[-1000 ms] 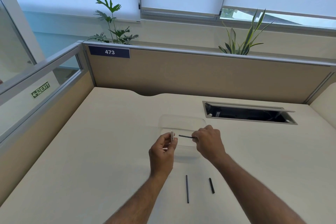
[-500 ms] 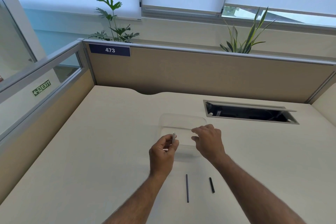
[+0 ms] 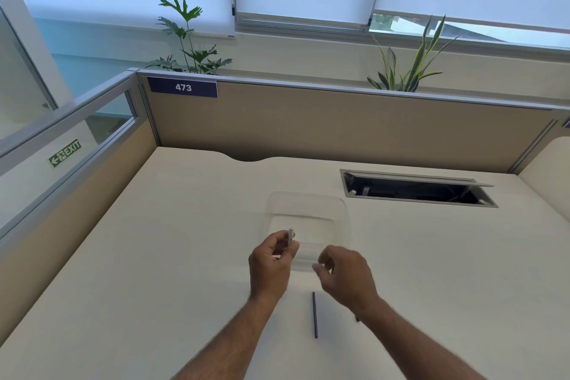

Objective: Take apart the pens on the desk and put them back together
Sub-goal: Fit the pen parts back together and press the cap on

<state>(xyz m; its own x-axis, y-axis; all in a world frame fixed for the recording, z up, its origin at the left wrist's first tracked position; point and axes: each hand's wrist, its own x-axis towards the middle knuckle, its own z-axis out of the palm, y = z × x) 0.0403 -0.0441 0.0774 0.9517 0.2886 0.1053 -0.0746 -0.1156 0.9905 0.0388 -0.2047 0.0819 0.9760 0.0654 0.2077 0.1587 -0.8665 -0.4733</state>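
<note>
Since the earlier frames the right hand (image 3: pixel 345 275) has let go of the thin dark rod it held and drawn back toward the near edge of the cream-coloured desk (image 3: pixel 154 256); that rod is no longer in view, and I cannot tell where it went. Now this hand hovers with fingers loosely curled and nothing visibly between them, though blur hides the fingertips.

Its partner, the left hand (image 3: pixel 271 265), pinches a short white plastic pen barrel (image 3: pixel 291 236) upright between thumb and fingers, open end up (probably so a part can be fed in or tipped out). Just beyond both hands sits a clear, shallow plastic tray (image 3: pixel 308 204), apparently there to collect loose pieces.

A slim dark pen refill (image 3: pixel 314 315) lies flat on the desk between the two forearms, just below the right hand and apart from it. My guess is that the right hand is heading for it, so reassembly seems to be under way.
</note>
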